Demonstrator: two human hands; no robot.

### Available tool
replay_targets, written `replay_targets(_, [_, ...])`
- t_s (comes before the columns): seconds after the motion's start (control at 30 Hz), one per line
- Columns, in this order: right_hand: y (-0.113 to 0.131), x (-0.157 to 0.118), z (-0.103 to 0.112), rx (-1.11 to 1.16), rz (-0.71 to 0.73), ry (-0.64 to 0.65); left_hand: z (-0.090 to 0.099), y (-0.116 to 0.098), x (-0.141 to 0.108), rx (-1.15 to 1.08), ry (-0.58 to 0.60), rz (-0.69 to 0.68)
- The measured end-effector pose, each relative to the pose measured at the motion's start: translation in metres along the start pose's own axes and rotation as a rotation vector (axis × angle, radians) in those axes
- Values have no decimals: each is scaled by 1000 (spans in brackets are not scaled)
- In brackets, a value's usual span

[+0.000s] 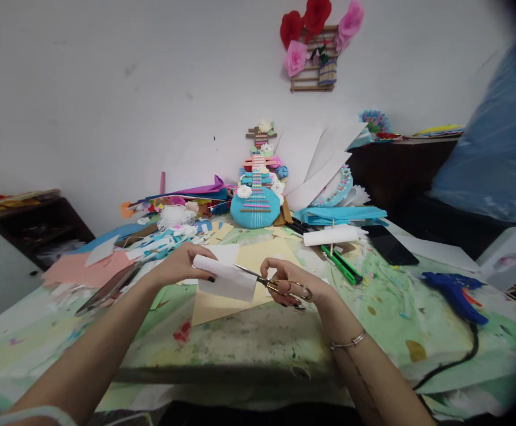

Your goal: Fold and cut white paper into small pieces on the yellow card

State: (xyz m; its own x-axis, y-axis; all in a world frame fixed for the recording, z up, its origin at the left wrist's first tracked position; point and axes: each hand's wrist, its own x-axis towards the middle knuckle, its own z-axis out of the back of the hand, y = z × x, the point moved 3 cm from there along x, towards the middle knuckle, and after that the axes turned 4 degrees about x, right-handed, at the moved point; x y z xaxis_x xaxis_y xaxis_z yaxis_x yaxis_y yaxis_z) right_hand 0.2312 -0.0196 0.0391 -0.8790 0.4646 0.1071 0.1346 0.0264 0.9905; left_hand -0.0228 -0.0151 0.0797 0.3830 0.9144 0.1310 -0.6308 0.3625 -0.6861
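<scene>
My left hand (181, 264) pinches a piece of white paper (235, 286) by its left end, where the paper curls over. In my right hand (287, 281) is a pair of scissors (272, 285) with gold-coloured handles, my fingers through the loops. The scissor blades point left and lie at the paper's upper right edge; I cannot tell whether they are cutting into it. Below the paper, a sheet of cream card (216, 309) lies on the table, partly covered by the white paper and my right hand.
A blue glue gun (455, 296) with its cord lies at right, near a black phone (390, 244). A green utility knife (342, 265) rests by a white paper roll (331, 235). Behind stands a blue lute-shaped craft (255, 207). Paper scraps (160, 242) pile up at left.
</scene>
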Motion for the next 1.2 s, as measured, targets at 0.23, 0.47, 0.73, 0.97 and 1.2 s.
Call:
replay_targets(0.23, [-4,0,2,0,63,12,-37,26,-14,-544,-25,-6])
replay_targets(0.47, [-8,1,4,-31,21,13,-37,19,-9,-760,-19,-50])
replay_targets(0.73, [-6,2,4,-55,0,-17,-38,21,-4,-586,3,49])
replay_targets(0.97, [-12,5,5,-29,-50,33,-29,16,-4,-362,-9,-9])
replay_targets(1.2, [-12,6,2,34,-72,142,-22,0,-4,-237,46,-42])
